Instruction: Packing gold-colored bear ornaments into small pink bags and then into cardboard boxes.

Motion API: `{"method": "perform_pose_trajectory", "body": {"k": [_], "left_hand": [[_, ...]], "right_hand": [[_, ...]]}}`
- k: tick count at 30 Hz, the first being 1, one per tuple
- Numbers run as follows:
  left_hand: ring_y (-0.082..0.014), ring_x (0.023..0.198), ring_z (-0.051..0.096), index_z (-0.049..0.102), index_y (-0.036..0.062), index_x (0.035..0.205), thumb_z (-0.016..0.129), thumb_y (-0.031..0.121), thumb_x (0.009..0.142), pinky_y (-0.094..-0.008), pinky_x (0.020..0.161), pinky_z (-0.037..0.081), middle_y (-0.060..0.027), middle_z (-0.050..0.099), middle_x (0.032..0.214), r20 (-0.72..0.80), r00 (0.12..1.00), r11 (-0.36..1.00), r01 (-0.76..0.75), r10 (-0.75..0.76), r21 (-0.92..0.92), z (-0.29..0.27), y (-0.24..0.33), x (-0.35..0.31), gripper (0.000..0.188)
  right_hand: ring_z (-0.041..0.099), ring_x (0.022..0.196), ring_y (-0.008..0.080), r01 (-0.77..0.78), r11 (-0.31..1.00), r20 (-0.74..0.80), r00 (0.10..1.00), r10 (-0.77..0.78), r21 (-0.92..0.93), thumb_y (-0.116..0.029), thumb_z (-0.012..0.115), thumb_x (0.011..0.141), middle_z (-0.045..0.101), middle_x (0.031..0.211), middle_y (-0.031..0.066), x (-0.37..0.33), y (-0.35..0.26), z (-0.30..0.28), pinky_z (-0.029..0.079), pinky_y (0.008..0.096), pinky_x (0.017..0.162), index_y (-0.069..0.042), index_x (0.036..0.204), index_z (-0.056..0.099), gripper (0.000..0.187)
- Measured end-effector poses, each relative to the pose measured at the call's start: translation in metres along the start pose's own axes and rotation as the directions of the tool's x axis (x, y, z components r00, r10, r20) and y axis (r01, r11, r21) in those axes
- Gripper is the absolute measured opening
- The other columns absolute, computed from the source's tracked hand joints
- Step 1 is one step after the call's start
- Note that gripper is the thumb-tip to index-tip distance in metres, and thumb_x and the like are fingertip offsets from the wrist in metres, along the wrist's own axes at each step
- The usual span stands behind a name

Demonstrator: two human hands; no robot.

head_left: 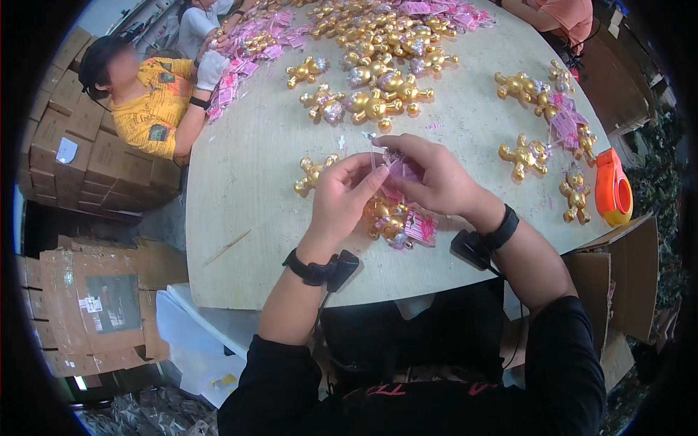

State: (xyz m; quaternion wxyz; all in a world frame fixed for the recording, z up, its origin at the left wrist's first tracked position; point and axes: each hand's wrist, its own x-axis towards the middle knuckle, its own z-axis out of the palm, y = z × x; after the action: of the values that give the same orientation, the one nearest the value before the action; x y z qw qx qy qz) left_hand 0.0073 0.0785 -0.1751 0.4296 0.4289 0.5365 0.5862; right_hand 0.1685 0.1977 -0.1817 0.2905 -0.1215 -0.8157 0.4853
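Observation:
Over the near middle of the table, my left hand point(342, 190) and my right hand point(435, 180) come together. Both have their fingers closed on a small clear-and-pink plastic packet point(407, 171), partly hidden by the fingers. Right below them lies a shiny gold bear figure point(383, 216), with a pink-and-white printed packet point(420, 228) beside it. Another gold bear point(311, 174) lies just left of my left hand, partly covered by it. Each wrist wears a black strap with a small black device.
A large pile of gold bears point(378, 36) and pink packets point(254, 43) covers the table's far side. More bears point(525, 155) lie at right, near an orange tape dispenser point(613, 189). Co-workers sit around the table point(247, 269). Cardboard boxes point(94, 305) stand at left.

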Motion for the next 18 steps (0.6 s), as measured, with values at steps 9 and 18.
{"method": "perform_pose_trajectory", "body": {"k": [9,18], "left_hand": [[-0.011,0.092,0.065,0.066,-0.0028,0.113,0.064,0.008,0.097,-0.0252,0.083,0.053,-0.0074,0.071,0.104,-0.128,0.991,0.999,-0.017,0.023,0.049,-0.01,-0.014,0.006,0.02],[-0.0165,0.096,0.065,0.063,0.0031,0.11,0.058,0.013,0.1,-0.029,0.083,0.051,-0.0133,0.07,0.114,-0.179,0.984,0.911,-0.095,0.023,-0.401,-0.018,-0.013,0.01,0.015]], "right_hand": [[0.062,0.073,0.0165,-0.081,0.997,-0.049,0.996,0.08,-0.021,-0.008,0.07,0.085,0.068,0.091,0.0112,-0.001,0.001,-0.003,0.052,0.031,0.07,-0.003,0.123,0.063,0.04],[0.059,0.067,0.0078,-0.263,0.946,-0.157,0.943,0.293,0.189,-0.012,0.066,0.093,0.069,0.082,0.0055,0.007,0.021,0.001,0.051,0.0278,0.065,-0.003,0.114,0.068,0.024]]}}
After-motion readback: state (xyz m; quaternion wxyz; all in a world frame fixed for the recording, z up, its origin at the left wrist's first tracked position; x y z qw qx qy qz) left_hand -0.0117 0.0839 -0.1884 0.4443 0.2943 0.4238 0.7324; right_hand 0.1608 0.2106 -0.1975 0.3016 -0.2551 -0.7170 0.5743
